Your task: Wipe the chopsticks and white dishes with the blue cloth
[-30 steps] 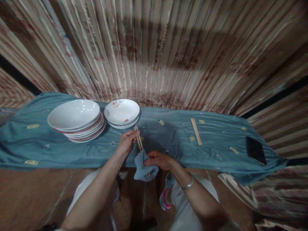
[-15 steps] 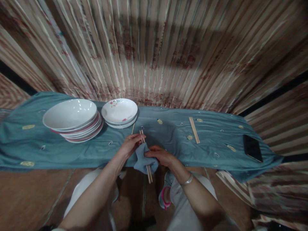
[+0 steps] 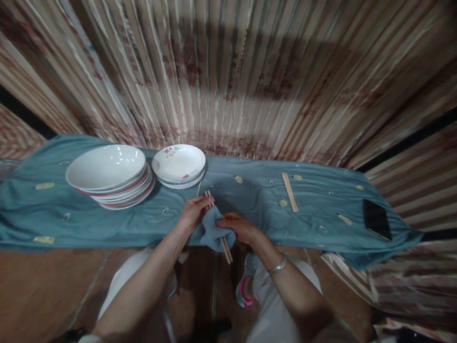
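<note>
My left hand is closed around the upper part of a pair of wooden chopsticks. A blue-grey cloth wraps the middle of the chopsticks, and my right hand pinches it there. The lower ends stick out below the cloth, past the table's front edge. Another chopstick lies on the table just beyond my left hand, partly hidden. To the right rests a small bunch of chopsticks, side by side.
A stack of large white bowls with red rims stands at the left of the cloth-covered table. Beside it is a stack of smaller flowered plates. A black phone lies at the right end. A pleated curtain hangs behind.
The lower ends of the held chopsticks have swung slightly right and up, so the pair slants more. Both hands keep their grip. The whole view has shifted very slightly.
</note>
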Tool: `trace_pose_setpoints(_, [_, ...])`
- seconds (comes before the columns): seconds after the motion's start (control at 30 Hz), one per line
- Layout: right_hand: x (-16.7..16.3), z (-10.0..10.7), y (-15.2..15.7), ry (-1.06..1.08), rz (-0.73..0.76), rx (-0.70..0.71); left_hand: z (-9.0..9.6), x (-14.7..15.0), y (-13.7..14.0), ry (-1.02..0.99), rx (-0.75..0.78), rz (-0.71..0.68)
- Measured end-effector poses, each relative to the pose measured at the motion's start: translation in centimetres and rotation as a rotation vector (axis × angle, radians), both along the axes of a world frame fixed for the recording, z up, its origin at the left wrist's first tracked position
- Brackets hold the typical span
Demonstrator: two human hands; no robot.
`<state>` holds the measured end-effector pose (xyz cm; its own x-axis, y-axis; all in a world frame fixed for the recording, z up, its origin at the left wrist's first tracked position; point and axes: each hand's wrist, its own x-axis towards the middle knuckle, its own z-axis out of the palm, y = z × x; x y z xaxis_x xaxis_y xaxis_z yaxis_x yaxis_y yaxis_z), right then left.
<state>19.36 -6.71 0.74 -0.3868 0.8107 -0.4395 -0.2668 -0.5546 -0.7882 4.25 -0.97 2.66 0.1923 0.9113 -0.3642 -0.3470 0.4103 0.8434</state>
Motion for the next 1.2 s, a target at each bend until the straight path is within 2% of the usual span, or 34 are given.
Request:
trace_pose_setpoints(0.13, [-0.2,0.1,-0.4,-0.011,0.114,-0.009,0.3,-0.7,0.5,-0.007,0.015,0.077])
trace_pose_setpoints(0.37, [-0.3,-0.3,-0.9,-0.019,0.260,-0.030,1.0,-1.5,1.0,-0.016,0.040,0.132])
trace_pose_setpoints(0.5, [-0.4,-0.1,-1.2,-0.022,0.295,-0.004,1.1,-1.7,1.0,-0.005,0.031,0.136])
trace_pose_setpoints(0.6, [-0.5,0.1,-1.3,-0.033,0.301,0.010,1.1,-1.7,1.0,-0.004,0.019,0.088])
trace_pose_setpoints(0.77, [-0.4,0.0,-1.2,-0.013,0.254,-0.014,1.0,-1.4,0.8,0.009,-0.008,0.001])
trace_pose_setpoints(1.2, [0.1,0.8,-0.1,0.000,0.007,-0.003,0.9,0.1,-0.5,0.035,-0.009,-0.152])
